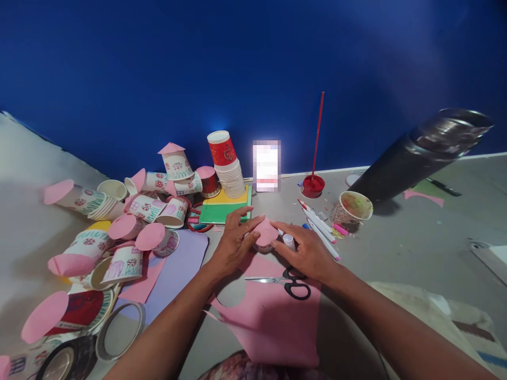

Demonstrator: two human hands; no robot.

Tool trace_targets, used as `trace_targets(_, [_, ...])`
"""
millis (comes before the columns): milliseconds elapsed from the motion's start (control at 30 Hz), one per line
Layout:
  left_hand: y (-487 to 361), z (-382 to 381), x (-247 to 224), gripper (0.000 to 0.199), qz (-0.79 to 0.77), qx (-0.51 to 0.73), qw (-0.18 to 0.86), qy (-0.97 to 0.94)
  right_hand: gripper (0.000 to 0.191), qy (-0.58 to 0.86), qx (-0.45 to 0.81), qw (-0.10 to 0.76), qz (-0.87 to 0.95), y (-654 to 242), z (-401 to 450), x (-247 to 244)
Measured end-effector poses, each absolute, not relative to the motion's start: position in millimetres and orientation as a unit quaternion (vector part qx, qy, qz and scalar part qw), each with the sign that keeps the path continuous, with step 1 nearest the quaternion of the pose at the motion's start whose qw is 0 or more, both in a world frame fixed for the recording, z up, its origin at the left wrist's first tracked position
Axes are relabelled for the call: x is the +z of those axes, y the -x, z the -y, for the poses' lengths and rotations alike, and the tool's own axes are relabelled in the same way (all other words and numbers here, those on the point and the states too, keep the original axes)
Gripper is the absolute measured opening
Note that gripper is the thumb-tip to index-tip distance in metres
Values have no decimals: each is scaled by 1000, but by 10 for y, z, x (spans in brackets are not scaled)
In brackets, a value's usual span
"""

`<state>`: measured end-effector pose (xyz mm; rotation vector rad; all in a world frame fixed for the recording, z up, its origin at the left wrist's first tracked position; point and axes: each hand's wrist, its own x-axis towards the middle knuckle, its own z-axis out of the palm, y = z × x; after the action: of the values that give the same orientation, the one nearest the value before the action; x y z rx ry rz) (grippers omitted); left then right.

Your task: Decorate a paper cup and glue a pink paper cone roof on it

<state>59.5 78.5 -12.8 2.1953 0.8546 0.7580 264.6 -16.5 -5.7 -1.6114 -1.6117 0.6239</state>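
Between my two hands is a pink paper cone [266,233], sitting over a paper cup [263,248] whose wall shows only as a narrow strip below it. My left hand [238,240] presses the cone's left side with thumb and fingers, the index finger reaching toward its tip. On the other side, my right hand [311,248] has its thumb and fingertips at the cone's right edge. A white glue stick [289,242] stands beside the right thumb. Nearer me, black-handled scissors [277,279] lie on a cut sheet of pink paper [277,322].
Decorated paper cups with pink tops [127,261] crowd the left, by tape rolls [121,331]. A cup stack [227,169] stands on a green-yellow book [225,211]. Markers [320,227], a used cup [350,208], a red pot [312,187] and a black bottle [415,158] are at right.
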Motion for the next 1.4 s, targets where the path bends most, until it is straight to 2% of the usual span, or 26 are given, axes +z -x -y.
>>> trace_targets(167, [-647, -784, -62, 34, -413, 360, 434, -716, 33, 676, 285, 438, 519, -2699, 134, 34])
trace_targets(333, [-674, -781, 24, 22, -478, 343, 549, -593, 33, 687, 361, 472, 418, -2750, 50, 49])
trace_targets(633, [-719, -714, 155, 36, -466, 281, 591, -596, 31, 647, 462, 463, 390, -2679, -46, 23])
trace_targets(1400, [-727, -745, 21, 41, -447, 280, 685, -503, 45, 575, 557, 518, 303, -2624, -153, -33])
